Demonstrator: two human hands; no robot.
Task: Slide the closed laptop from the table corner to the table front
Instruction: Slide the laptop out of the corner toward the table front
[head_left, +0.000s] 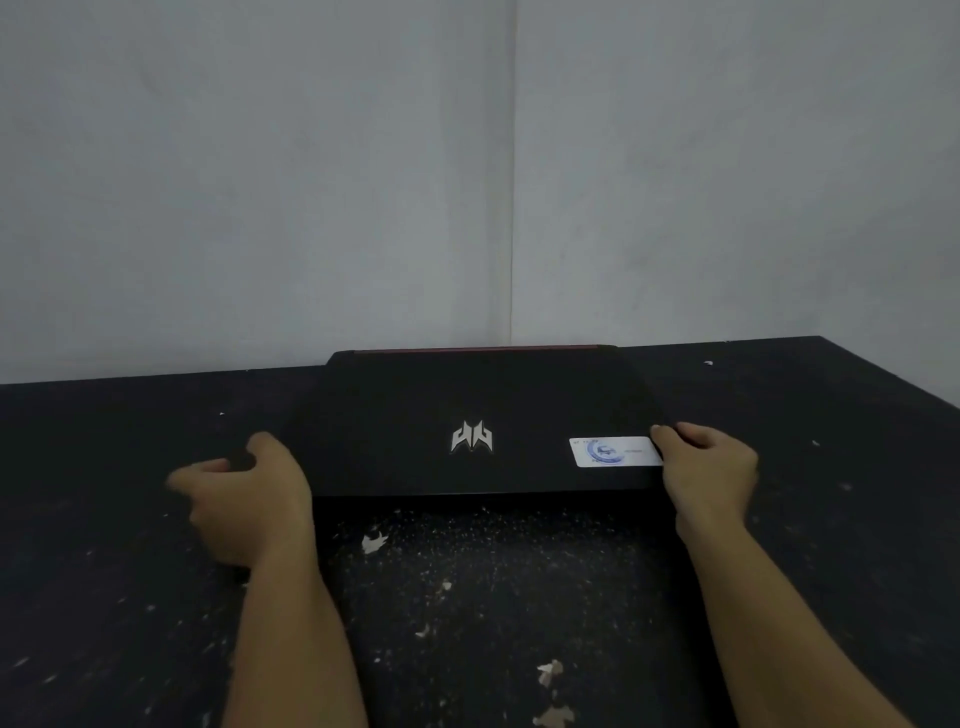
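Note:
A closed black laptop (415, 415) with a silver logo and a white sticker lies flat on the dark table (104, 519), near the back edge where two walls meet. My left hand (249, 499) rests against the laptop's left side, fingers curled around the edge. My right hand (709, 467) grips the right side, thumb on the lid beside the sticker. Both forearms reach in from the bottom of the frame.
The table top is worn, with white chips and flecks scattered in front of the laptop (374, 543). Grey walls stand right behind the table's back edge (511, 208). The table's right edge runs diagonally at the far right (893, 374).

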